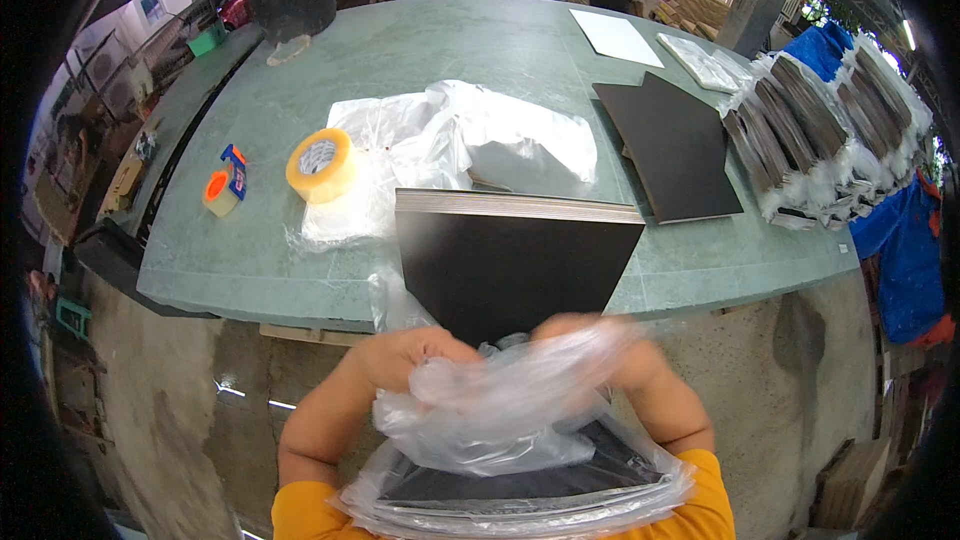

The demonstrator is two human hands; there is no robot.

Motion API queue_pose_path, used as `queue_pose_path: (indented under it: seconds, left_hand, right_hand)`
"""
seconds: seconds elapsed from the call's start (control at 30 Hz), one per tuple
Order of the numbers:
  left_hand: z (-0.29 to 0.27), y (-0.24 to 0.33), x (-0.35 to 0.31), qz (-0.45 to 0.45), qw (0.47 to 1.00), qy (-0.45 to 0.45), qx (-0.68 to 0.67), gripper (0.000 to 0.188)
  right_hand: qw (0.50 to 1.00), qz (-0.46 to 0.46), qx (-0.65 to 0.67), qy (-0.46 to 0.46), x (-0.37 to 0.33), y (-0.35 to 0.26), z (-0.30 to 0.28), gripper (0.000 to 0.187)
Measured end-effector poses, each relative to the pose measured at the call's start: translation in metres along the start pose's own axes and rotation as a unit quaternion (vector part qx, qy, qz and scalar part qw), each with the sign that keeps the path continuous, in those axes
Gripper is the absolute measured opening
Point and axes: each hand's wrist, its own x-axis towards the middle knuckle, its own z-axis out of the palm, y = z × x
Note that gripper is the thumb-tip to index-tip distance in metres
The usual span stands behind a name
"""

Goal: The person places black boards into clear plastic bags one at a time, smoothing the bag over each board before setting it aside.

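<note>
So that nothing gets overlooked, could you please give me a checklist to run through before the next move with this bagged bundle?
1. Black panels inside the clear plastic bag: ok, visible through the film.
2. Left hand holding the bag: ok, closed on bunched plastic.
3. Right hand gripping firmly: cannot tell, motion blur.
4. Bag sealed: cannot tell, bunched film hides the opening.
5. Tape dispenser in hand: not ok, it lies on the green table.

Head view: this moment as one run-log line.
left hand: at clear plastic bag, grip unclear; right hand: blurred, same bag; black panel stack: ahead of hands; yellow tape roll: on table
</note>
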Motion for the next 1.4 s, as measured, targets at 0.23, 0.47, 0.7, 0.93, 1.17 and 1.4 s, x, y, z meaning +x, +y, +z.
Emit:
queue_pose_path:
  seconds: [0.23, 0.47, 0.7, 0.93, 1.17, 1.4]
  left_hand:
    - [-0.001, 0.019, -0.013, 0.091, 0.984, -0.152, 0.020, 0.023]
    - [0.000, -0.036, -0.010, -0.207, 0.598, 0.036, 0.773, 0.014]
    - [0.034, -0.051, 0.005, -0.141, 0.704, -0.073, 0.692, 0.009]
    - [-0.005, -0.073, -0.035, -0.256, 0.699, 0.024, 0.668, 0.015]
    - [-0.048, 0.022, -0.032, 0.004, 0.489, 0.660, 0.570, 0.020]
    - [-0.023, 0.036, 0.005, 0.009, 0.566, 0.483, 0.668, 0.056]
  right_hand:
    - [0.848, 0.176, -0.374, -0.333, -0.005, 0.015, -0.007, 0.048]
    - [0.567, 0.310, -0.714, -0.268, -0.015, 0.015, 0.010, 0.031]
    - [0.659, -0.116, -0.740, 0.068, -0.039, 0.081, -0.042, 0.021]
    - [0.864, 0.100, -0.451, 0.201, -0.019, -0.007, -0.028, 0.015]
    - [0.792, -0.102, -0.536, 0.275, -0.012, 0.012, -0.010, 0.039]
    - [0.638, -0.048, -0.649, 0.412, -0.008, 0.008, -0.051, 0.069]
